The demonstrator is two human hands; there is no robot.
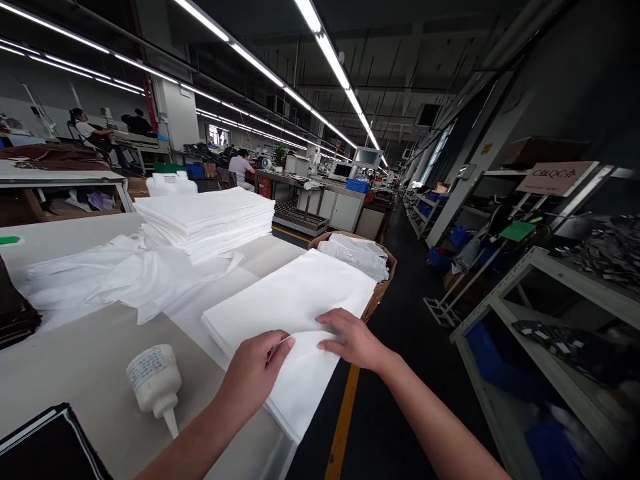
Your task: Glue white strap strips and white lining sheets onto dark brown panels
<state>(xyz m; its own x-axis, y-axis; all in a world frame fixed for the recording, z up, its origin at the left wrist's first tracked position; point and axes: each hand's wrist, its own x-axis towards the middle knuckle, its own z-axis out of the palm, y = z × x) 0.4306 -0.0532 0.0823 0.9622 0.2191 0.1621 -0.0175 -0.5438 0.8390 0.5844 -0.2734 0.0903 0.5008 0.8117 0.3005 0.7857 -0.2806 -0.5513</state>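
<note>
A stack of white fabric sheets (295, 300) lies at the near right corner of the grey table (90, 360). My left hand (253, 373) is closed and pinches a corner of the top sheet, lifting it slightly. My right hand (353, 340) lies flat on the same stack with its fingers stretched out, pressing the sheet down just right of the lifted corner. A white plastic bottle (153, 383) lies on its side on the table, left of my left forearm.
A taller pile of folded white sheets (205, 220) and loose white fabric (125, 277) cover the table's far side. A cardboard box (383, 287) with white bags stands past the table's end. Metal shelving (525, 313) lines the aisle at right. Other people sit at distant workstations.
</note>
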